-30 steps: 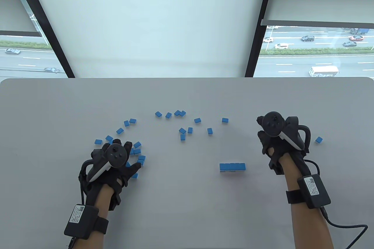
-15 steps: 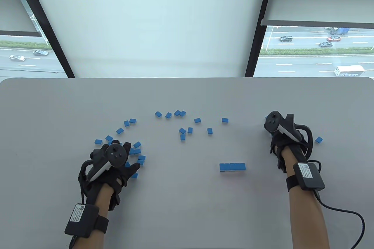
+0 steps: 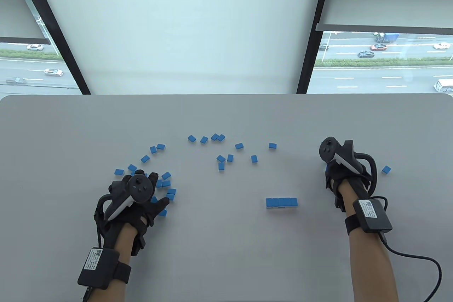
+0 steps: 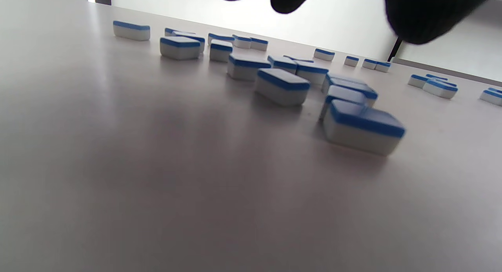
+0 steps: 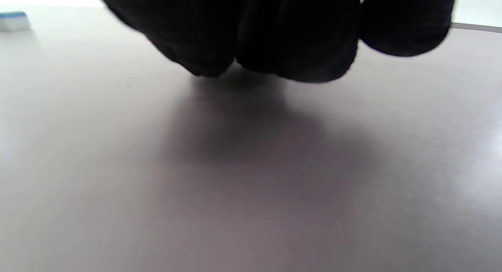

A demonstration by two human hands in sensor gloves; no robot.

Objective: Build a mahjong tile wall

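The left hand (image 3: 136, 194) lies low over a cluster of loose tiles (image 3: 166, 185) at the near left of the desk (image 3: 226, 252), its fingers spread and relaxed; the left wrist view shows the fingertips (image 4: 427, 13) hanging above the tiles with nothing pinched. The right hand (image 3: 341, 174) is at the right side of the desk with its fingers bunched down against the surface. In the right wrist view the curled fingers (image 5: 274, 36) fill the top of the frame, and a sliver of blue shows under the hand in the table view, so it may be closing on a tile, but whether it grips one cannot be told.

Between the hands, nearer the right one, stands the started wall (image 3: 281, 202): a short straight row of about four blue-backed tiles set edge to edge. One stray tile (image 3: 386, 170) lies to the right of the right hand. A scatter of tiles (image 3: 221, 158) spreads across the middle and left.

The wall looks barely begun; most tiles are yet to be gathered and lined up.
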